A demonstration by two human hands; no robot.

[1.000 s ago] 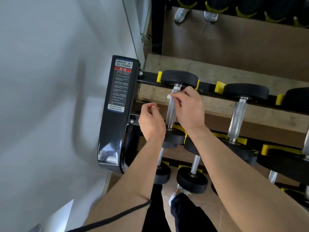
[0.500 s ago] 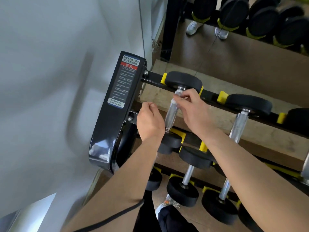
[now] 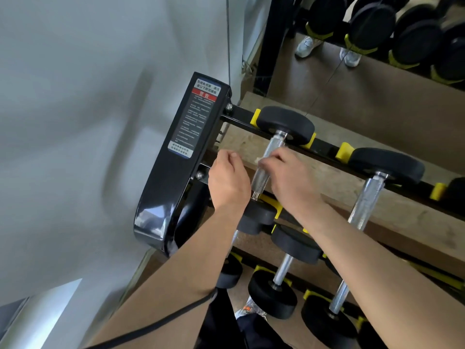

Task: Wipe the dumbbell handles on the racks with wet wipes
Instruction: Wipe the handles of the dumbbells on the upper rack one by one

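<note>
Rack side plate (image 3: 176, 172) blocks left; open gap between first handle (image 3: 273, 147) and next handle (image 3: 366, 202).

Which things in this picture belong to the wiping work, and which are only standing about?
Belong to the job:
right hand
wet wipe
leftmost dumbbell handle
neighbouring dumbbell handle, probably next

Only standing about:
warning label
rack side plate
shoes in the mirror

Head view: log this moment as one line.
step: wiping | right hand: holds white wet wipe against knurled steel handle of top-left black dumbbell | left hand: curled beside handle, grip unclear
</note>
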